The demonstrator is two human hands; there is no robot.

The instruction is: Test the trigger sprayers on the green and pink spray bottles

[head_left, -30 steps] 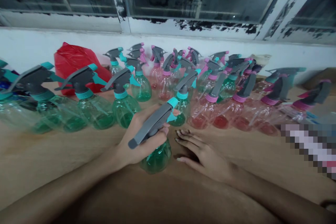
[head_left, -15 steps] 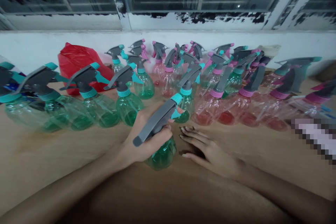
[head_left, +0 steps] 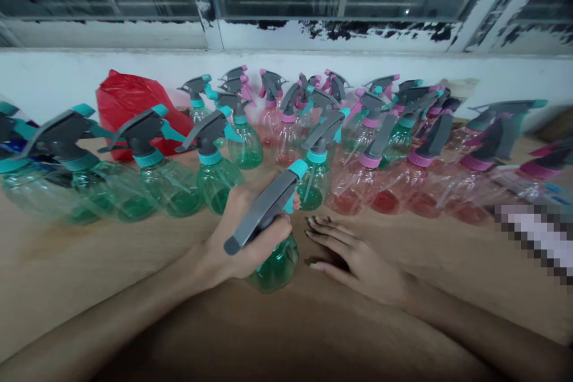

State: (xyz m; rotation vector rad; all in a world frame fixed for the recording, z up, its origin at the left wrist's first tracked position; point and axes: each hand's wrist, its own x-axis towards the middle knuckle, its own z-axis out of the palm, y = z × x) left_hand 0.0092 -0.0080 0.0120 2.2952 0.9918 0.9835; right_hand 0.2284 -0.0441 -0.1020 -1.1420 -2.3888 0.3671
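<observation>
My left hand (head_left: 248, 230) is wrapped round the neck of a green spray bottle (head_left: 275, 265) near the table's front edge. Its grey trigger head with a turquoise nozzle rises above my fist and points away to the right. The fingers on the far side are partly hidden. Beside it, my right hand (head_left: 351, 250) lies on the table (head_left: 430, 298), fingers stretched out and holding nothing. Just beyond both hands stands another green spray bottle (head_left: 314, 185). A pink spray bottle (head_left: 349, 188) is to its right.
Green spray bottles (head_left: 179, 185) line the left side, pink ones (head_left: 421, 191) the right, with several more behind. A red plastic bag (head_left: 129, 104) sits at the back left. At the right edge is a pixelated patch. A white wall and windows stand behind the table.
The held bottle's head has shifted very slightly left, my left hand still wrapped round it. My right hand stays in place on the table.
</observation>
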